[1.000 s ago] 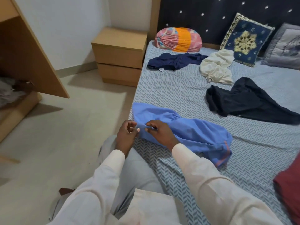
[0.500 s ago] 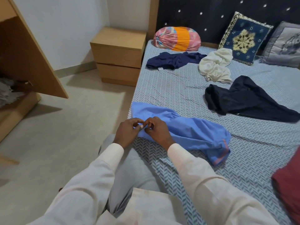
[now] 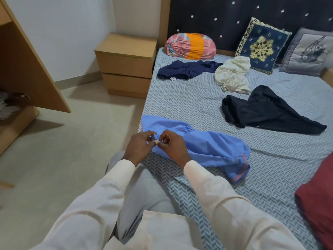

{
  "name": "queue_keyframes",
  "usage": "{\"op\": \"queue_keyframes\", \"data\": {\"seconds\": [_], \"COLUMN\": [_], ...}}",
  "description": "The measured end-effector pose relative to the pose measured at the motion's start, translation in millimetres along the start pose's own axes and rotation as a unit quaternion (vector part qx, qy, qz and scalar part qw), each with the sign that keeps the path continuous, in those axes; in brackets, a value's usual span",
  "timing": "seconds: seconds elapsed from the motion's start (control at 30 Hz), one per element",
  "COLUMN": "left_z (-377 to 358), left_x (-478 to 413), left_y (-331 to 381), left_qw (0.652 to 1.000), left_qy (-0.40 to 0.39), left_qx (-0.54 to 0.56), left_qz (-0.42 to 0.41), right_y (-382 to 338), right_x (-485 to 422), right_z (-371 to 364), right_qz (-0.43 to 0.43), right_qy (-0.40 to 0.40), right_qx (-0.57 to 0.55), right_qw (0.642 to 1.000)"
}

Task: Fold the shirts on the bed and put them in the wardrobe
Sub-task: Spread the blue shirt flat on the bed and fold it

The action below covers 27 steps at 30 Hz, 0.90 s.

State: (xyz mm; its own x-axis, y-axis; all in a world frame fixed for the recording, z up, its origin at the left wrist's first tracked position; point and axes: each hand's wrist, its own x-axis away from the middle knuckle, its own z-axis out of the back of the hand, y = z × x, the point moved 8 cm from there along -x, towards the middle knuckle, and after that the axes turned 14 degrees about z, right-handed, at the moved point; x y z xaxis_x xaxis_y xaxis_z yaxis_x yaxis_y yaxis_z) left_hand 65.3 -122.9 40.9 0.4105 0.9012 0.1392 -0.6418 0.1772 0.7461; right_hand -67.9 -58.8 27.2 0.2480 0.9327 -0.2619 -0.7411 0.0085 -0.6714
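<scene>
A small bedroom, pale floor (image 3: 72, 159) on my left and the bed (image 3: 198, 109) with its chevron sheet filling the right; a dark studded headboard (image 3: 225, 18) stands at the far end, with a bolster (image 3: 191, 46) and two cushions (image 3: 261, 46) leaning on it, out of the way of the work; a nightstand (image 3: 126, 62) sits in the corner beside the bed.

I sit at the bed's near edge, so the blue shirt (image 3: 207, 147) lies closest to me, bunched and twisted across the sheet with one end at the mattress edge; I judge I drew this one near to deal with it first. My left hand (image 3: 138, 147) and right hand (image 3: 173, 147) meet over that end, close together, thumb and curled fingers (image 3: 164, 136) of each pinching a small bit of the blue cloth; what the bit is, a hem, a button or a tag, is too small to tell; I take it I am finding an edge to spread the shirt flat before folding.

The navy shirt (image 3: 187, 69), cream shirt (image 3: 232, 76) and black shirt (image 3: 264, 109) lie crumpled farther up the bed, well apart, waiting their turn; a red cloth (image 3: 317, 204) shows at the right edge.

The wardrobe (image 3: 18, 69) stands open at far left across the floor, its door swung out, ready for folded shirts; none is folded yet.
</scene>
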Motion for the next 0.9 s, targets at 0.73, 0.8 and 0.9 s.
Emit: {"op": "queue_keyframes", "data": {"seconds": [0.73, 0.8, 0.9], "left_z": [3.2, 3.1, 5.9], "left_x": [3.1, 2.6, -0.4], "left_y": [-1.7, -3.4, -7.1], "left_qw": [1.0, 1.0, 0.999], "left_qy": [-0.02, -0.014, 0.001], "left_qx": [0.021, 0.014, 0.009], "left_qz": [-0.007, -0.001, 0.034], "right_y": [-4.1, -6.6, -5.1], "right_x": [-2.2, -3.8, -3.1], "right_z": [-6.1, -7.0, -6.4], "right_qz": [0.017, 0.019, 0.018], "right_qy": [-0.01, -0.012, -0.007], "right_qx": [-0.01, -0.011, -0.025], "right_qw": [1.0, 1.0, 1.0]}}
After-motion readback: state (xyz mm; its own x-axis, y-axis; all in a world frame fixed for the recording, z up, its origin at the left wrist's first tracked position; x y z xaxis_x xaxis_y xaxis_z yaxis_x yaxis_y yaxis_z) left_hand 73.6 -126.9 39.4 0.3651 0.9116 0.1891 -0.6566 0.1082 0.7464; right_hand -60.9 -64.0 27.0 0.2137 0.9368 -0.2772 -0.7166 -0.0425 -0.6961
